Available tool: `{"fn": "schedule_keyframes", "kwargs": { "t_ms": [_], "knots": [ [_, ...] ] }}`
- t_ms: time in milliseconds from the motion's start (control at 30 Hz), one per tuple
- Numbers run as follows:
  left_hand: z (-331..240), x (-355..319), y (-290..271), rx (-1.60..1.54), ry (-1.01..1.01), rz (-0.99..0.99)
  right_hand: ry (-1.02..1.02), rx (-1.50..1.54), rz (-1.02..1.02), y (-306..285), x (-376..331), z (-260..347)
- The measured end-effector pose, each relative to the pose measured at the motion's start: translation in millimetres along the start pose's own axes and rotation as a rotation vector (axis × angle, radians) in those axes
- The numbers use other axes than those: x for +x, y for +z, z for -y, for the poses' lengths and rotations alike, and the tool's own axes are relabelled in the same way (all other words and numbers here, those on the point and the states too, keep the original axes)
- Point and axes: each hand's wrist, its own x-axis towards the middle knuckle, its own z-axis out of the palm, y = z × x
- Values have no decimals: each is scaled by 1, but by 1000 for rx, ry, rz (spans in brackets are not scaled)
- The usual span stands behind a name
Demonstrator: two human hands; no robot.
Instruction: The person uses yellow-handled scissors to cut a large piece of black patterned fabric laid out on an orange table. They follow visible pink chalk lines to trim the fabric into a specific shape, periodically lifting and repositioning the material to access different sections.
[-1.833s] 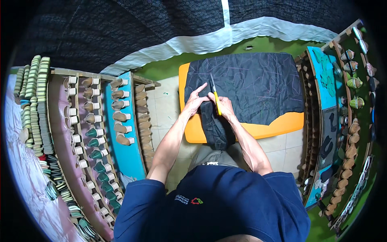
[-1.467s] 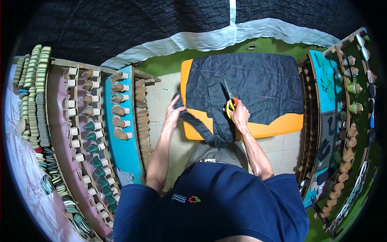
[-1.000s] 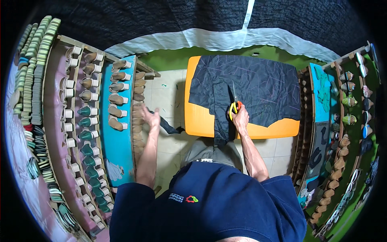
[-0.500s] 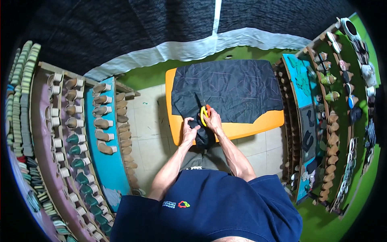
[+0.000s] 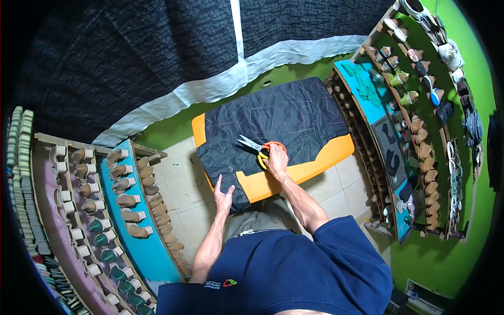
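A sheet of black fabric (image 5: 262, 115) with thin drawn outlines lies over an orange table (image 5: 325, 154), with part of its near edge cut away in a stepped line. My right hand (image 5: 276, 161) grips a pair of scissors (image 5: 253, 143) with one red-orange and one yellow handle. Their blades are spread and point up and left, above the cloth. At the table's near left corner my left hand (image 5: 224, 195) rests on a hanging flap of the fabric, fingers spread.
Racks of shoe lasts (image 5: 126, 201) stand to the left, beside a stack of striped material (image 5: 20, 168). Shelves on the right carry more lasts (image 5: 431, 194), sandals and green scraps (image 5: 362, 86). A dark patterned curtain (image 5: 152, 58) hangs behind the table.
The scissors have risen off the near edge and swung left, blades now apart. My left hand has moved down and left, its fingers spreading over the flap. The whole view has turned.
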Motion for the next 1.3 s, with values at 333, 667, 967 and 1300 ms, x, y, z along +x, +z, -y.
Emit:
{"fn": "schedule_keyframes", "kwargs": {
  "t_ms": [333, 667, 967, 1300],
  "knots": [
    [-4, 8, -4, -12, 26, -81, 76, 168, 12, -39, 0, -56],
    [-4, 26, 3, 160, -63, -120, -54, 110, 308, -130, -60, -161],
    [2, 57, 15, 416, 28, -217, 328, -46, -49, -170, -45, -198],
    [-22, 58, 32, 393, -66, -351, 113, -25, -213, -76, 73, -171]
  ]
}}
